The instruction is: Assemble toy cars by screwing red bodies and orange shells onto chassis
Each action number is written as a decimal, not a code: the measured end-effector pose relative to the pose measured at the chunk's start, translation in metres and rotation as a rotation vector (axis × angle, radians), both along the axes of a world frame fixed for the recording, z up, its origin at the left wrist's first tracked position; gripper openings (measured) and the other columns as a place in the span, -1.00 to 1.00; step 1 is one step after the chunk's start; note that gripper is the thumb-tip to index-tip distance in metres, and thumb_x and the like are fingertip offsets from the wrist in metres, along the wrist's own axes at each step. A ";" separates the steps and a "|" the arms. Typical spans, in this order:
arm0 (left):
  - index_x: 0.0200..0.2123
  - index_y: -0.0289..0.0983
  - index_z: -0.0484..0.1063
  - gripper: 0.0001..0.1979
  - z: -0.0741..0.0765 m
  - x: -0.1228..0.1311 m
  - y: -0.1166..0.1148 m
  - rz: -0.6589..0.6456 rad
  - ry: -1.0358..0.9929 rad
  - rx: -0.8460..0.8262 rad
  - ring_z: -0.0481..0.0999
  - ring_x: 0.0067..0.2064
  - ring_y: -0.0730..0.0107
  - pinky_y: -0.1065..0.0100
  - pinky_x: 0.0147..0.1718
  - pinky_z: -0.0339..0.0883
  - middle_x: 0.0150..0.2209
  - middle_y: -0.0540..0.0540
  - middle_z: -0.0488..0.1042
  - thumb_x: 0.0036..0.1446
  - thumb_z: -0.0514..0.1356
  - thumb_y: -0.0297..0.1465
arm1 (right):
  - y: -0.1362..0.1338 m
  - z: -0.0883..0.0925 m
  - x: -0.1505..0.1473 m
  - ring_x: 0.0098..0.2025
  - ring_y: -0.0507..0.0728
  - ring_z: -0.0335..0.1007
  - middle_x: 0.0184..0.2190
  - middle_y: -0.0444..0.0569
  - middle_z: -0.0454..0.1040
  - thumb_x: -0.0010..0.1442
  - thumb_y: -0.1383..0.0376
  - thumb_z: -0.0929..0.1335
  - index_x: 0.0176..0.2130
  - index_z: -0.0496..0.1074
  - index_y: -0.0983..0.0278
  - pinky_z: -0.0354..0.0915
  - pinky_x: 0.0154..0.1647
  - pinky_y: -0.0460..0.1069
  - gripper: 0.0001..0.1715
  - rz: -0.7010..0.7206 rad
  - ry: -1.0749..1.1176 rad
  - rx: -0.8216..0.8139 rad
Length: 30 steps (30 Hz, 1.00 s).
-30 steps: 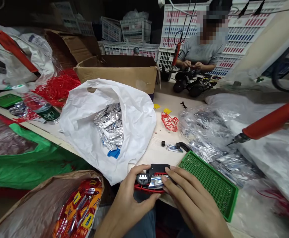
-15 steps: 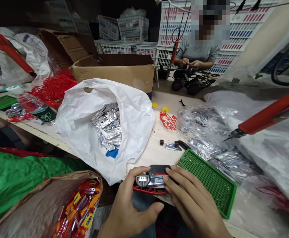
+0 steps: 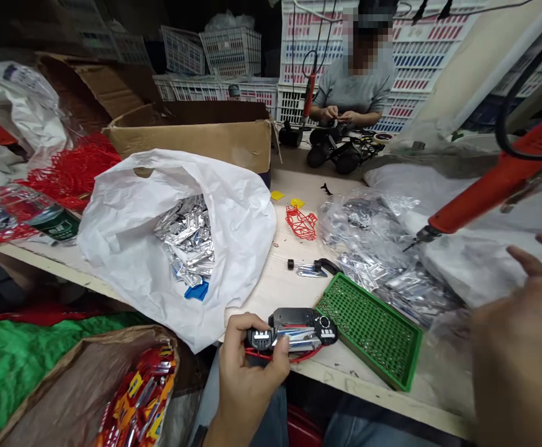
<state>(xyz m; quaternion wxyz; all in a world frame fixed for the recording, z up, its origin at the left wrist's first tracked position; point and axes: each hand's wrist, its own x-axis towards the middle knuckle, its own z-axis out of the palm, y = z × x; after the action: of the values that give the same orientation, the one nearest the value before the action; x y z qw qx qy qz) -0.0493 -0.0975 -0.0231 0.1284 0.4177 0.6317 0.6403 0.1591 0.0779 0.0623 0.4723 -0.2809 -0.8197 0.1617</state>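
Note:
A black and silver toy assembly point(image 3: 298, 335) with a red frame along its lower side is pinched between the thumb and fingers of my left hand point(image 3: 252, 372) at the table's front edge. My right hand point(image 3: 526, 310), blurred and partly out of frame, is raised at the far right with its fingers apart and nothing seen in it. Left of that hand hangs an orange-red electric screwdriver point(image 3: 494, 186), its tip pointing down-left. A green tray point(image 3: 373, 329) holding small screws lies just right of the assembly.
A white bag point(image 3: 238, 230) of silver parts lies left of centre, before a cardboard box point(image 3: 196, 143). Red frame point(image 3: 301, 223), yellow pieces and black parts lie mid-table. Clear plastic bags point(image 3: 368, 242) are at right. A person point(image 3: 354, 93) works across the table.
My right hand has left the assembly and moved up and right near the screwdriver. My left hand still holds the assembly. The view has shifted, with the scene sliding left.

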 end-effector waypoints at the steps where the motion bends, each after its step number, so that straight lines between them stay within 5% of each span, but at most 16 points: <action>1: -0.29 -0.16 0.35 -0.81 0.001 0.002 0.001 0.009 -0.030 -0.006 0.44 -0.53 0.52 0.55 -0.54 0.35 -0.48 0.14 0.42 0.10 0.33 -0.41 | 0.016 0.010 0.006 0.06 0.44 0.59 -0.08 0.22 0.66 0.28 -0.17 0.36 -0.15 0.64 0.27 0.54 -0.08 0.27 -0.41 -0.008 0.089 -0.092; 5: -0.31 -0.17 0.34 -0.78 0.004 0.011 0.006 0.068 -0.171 -0.039 0.43 -0.51 0.51 0.54 -0.54 0.34 -0.46 0.12 0.43 0.07 0.35 -0.35 | 0.056 0.035 0.019 -0.01 0.41 0.63 -0.14 0.22 0.67 0.34 -0.30 0.14 -0.23 0.61 0.26 0.53 -0.09 0.28 -0.17 -0.012 0.244 -0.242; 7: -0.32 -0.16 0.34 -0.78 0.006 0.016 0.007 0.065 -0.201 -0.044 0.41 -0.52 0.53 0.55 -0.55 0.32 -0.47 0.13 0.42 0.06 0.36 -0.34 | 0.058 0.037 0.018 -0.06 0.36 0.65 -0.20 0.14 0.67 0.31 -0.31 0.20 -0.24 0.59 0.22 0.51 -0.01 0.28 -0.24 0.028 0.412 -0.389; 10: -0.31 -0.14 0.35 -0.81 0.009 0.019 0.007 0.080 -0.235 -0.048 0.37 -0.50 0.54 0.58 -0.52 0.31 -0.47 0.16 0.40 0.10 0.33 -0.34 | 0.040 0.031 0.010 -0.20 0.23 0.63 -0.29 -0.03 0.61 0.11 -0.29 0.44 -0.24 0.55 0.14 0.52 0.00 0.19 -0.41 0.038 0.572 -0.463; 13: -0.30 -0.14 0.36 -0.84 0.007 0.014 0.007 0.063 -0.195 -0.042 0.37 -0.49 0.56 0.62 -0.50 0.31 -0.45 0.16 0.38 0.13 0.32 -0.36 | 0.006 0.023 -0.002 -0.51 0.09 0.50 -0.44 -0.15 0.47 -0.05 -0.14 0.60 -0.32 0.52 0.16 0.51 -0.37 0.07 -0.48 0.089 0.633 -0.445; 15: -0.30 -0.14 0.37 -0.84 0.003 0.006 0.006 0.010 -0.086 -0.025 0.39 -0.50 0.58 0.63 -0.51 0.32 -0.44 0.16 0.39 0.13 0.33 -0.40 | -0.017 0.016 -0.011 -0.62 0.07 0.43 -0.52 -0.19 0.44 0.00 0.03 0.61 -0.29 0.51 0.19 0.42 -0.57 0.03 -0.59 0.113 0.669 -0.458; 19: -0.27 -0.15 0.39 -0.84 -0.003 -0.006 0.006 -0.038 0.100 -0.004 0.42 -0.51 0.57 0.62 -0.51 0.35 -0.43 0.15 0.40 0.16 0.33 -0.43 | -0.051 -0.001 -0.027 -0.68 0.08 0.42 -0.59 -0.17 0.52 0.17 0.23 0.51 -0.15 0.50 0.25 0.41 -0.61 0.02 -0.74 0.065 0.749 -0.431; 24: -0.25 -0.15 0.38 -0.85 -0.004 -0.007 0.004 -0.015 0.141 -0.015 0.44 -0.49 0.53 0.58 -0.49 0.38 -0.41 0.12 0.41 0.19 0.31 -0.42 | -0.059 -0.014 -0.041 -0.76 -0.03 0.21 -0.69 -0.30 0.36 0.16 0.31 0.49 -0.23 0.46 0.25 0.28 -0.67 -0.07 -0.83 0.002 0.884 -0.387; 30: -0.25 -0.14 0.38 -0.86 -0.003 -0.007 0.004 -0.031 0.139 -0.011 0.43 -0.51 0.51 0.56 -0.51 0.36 -0.43 0.13 0.42 0.19 0.31 -0.41 | -0.055 -0.019 -0.044 -0.77 -0.02 0.20 -0.69 -0.30 0.35 0.15 0.30 0.47 -0.28 0.46 0.24 0.21 -0.71 -0.07 -0.87 0.023 0.894 -0.404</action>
<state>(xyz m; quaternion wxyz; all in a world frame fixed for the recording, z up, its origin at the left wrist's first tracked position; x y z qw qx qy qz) -0.0564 -0.0933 -0.0259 0.0965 0.4702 0.6362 0.6041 0.1152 0.0228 0.0429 0.7121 -0.2609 -0.4918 0.4277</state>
